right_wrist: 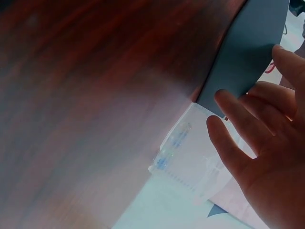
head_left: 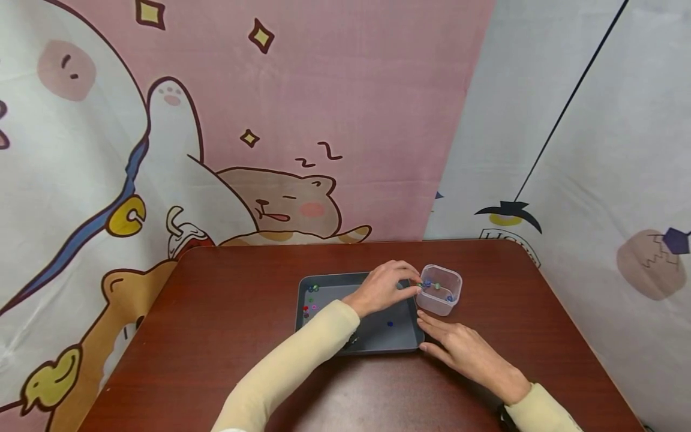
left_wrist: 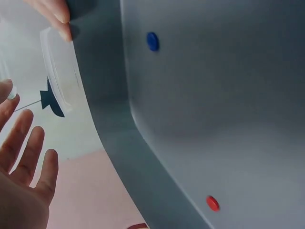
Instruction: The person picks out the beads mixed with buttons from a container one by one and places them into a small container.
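Over the clear plastic container [head_left: 438, 305] at the tray's right, my left hand [head_left: 382, 287] pinches a small pale green button [left_wrist: 12, 93] between thumb and forefinger; the other fingers are spread. Several blue and green buttons lie inside the container. The grey tray [head_left: 372, 345] holds a blue button [left_wrist: 152, 41], a red button [left_wrist: 212, 203] and more small coloured buttons along its left side. My right hand [head_left: 464, 351] rests against the tray's right edge with fairly straight fingers, fingertips touching the rim and outer wall next to the container.
The tray and container stand on a brown wooden table [head_left: 227, 336]. Behind it hangs a cloth backdrop [head_left: 367, 108] with cartoon animals. My left forearm crosses above the tray and hides part of it.
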A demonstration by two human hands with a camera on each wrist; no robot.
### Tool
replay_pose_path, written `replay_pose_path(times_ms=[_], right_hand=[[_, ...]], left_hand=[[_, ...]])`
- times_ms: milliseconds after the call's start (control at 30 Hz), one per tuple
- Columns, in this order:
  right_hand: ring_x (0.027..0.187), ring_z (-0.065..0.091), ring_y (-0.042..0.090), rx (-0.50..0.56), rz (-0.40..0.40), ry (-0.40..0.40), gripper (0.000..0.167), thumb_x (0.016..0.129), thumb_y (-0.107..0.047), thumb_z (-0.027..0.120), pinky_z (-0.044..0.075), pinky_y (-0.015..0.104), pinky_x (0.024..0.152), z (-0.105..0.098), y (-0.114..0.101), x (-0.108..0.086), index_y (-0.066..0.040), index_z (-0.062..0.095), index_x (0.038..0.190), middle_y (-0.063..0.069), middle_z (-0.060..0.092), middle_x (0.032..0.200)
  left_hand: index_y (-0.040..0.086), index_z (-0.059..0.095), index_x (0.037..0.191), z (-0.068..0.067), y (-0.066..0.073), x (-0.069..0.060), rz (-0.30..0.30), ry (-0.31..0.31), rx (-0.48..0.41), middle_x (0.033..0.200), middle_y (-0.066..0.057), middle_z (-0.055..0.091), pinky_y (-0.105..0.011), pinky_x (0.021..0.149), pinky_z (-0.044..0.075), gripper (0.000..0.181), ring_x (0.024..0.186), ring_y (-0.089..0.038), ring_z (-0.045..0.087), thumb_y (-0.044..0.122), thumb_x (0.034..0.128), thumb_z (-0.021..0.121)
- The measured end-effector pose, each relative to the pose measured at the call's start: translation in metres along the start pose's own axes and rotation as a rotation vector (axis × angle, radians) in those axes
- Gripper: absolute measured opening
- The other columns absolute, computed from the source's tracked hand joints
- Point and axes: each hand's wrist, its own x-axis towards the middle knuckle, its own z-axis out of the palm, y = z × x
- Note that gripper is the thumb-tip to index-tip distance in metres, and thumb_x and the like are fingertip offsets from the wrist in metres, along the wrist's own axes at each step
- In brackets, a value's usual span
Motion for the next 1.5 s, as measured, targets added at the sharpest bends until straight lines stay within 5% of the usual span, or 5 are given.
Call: replay_pose_path(times_ms=[233,433,967,1267,1500], right_hand=[[0.115,0.070,0.027,-0.002,-0.007,0.004,0.051,0.101,-0.031,0.070,0.060,0.041,0.084,0.000,0.000,0.001,0.002,0.064,0.139,0.018,0.061,0.143],[0.114,0.070,0.026,0.002,0.001,-0.001,0.051,0.101,-0.032,0.070,0.060,0.041,0.084,-0.001,-0.001,0.001,0.002,0.064,0.139,0.017,0.060,0.145],[0.115,0.069,0.026,0.007,0.012,-0.007,0.052,0.101,-0.032,0.069,0.060,0.042,0.085,-0.001,0.000,0.000,0.002,0.063,0.139,0.017,0.060,0.146],[0.114,0.070,0.026,0.015,0.017,-0.015,0.052,0.102,-0.034,0.068,0.060,0.042,0.084,-0.001,-0.001,0.000,0.002,0.063,0.140,0.017,0.059,0.146],[0.115,0.069,0.026,0.005,0.030,-0.013,0.053,0.101,-0.035,0.069,0.060,0.042,0.084,0.000,0.000,0.000,0.000,0.064,0.140,0.015,0.059,0.147]], left_hand=[[0.020,0.078,0.120,0.007,0.010,0.016,-0.013,0.010,0.019,0.128,0.005,0.068,-0.027,0.104,0.047,0.025,0.120,-0.011,0.060,0.034,0.1005,0.071],[0.024,0.079,0.119,0.015,0.016,0.028,-0.020,0.006,0.125,0.128,0.006,0.068,-0.029,0.105,0.046,0.025,0.121,-0.012,0.061,0.038,0.1005,0.070],[0.031,0.078,0.120,0.034,0.016,0.040,-0.118,-0.010,0.249,0.130,0.010,0.066,-0.032,0.103,0.045,0.025,0.122,-0.011,0.058,0.044,0.1013,0.067],[0.028,0.072,0.133,0.035,0.012,0.035,-0.149,-0.011,0.236,0.136,0.008,0.063,-0.034,0.104,0.046,0.038,0.124,-0.012,0.057,0.046,0.1003,0.067],[0.022,0.059,0.148,0.015,0.013,0.023,-0.150,-0.003,0.186,0.150,0.002,0.054,-0.041,0.114,0.040,0.057,0.138,-0.016,0.050,0.051,0.1000,0.065]])
